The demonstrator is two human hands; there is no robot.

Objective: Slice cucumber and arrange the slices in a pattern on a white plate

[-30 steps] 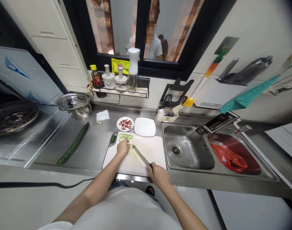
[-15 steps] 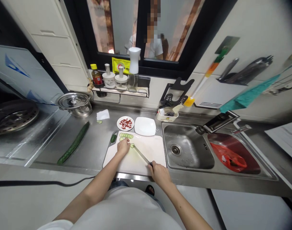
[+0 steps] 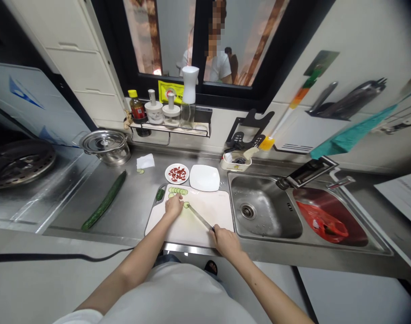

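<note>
My right hand (image 3: 227, 240) is closed round the dark handle of a knife (image 3: 203, 219), whose blade reaches up and left across the white cutting board (image 3: 212, 207). A pale green cucumber slice (image 3: 186, 204) lies at the knife's tip. Just left of it is my left hand (image 3: 174, 206), fingers bent together over the board; what is under the fingertips is hidden. Behind those fingers lies an overlapping row of cucumber slices (image 3: 177, 191), with another slice partly showing below it. A dark green cucumber end (image 3: 160, 194) rests at the board's upper left corner.
Behind the board stand a plate of chopped red pieces (image 3: 177, 173) and a white square plate (image 3: 204, 178). A whole cucumber (image 3: 104, 200) lies left, near a lidded steel pot (image 3: 106, 146). To the right, a double sink (image 3: 266, 207) holds a red plastic bag (image 3: 323, 222).
Hardly anything differs. My right hand and the knife handle have shifted very slightly, while my left hand and the slices keep their places.
</note>
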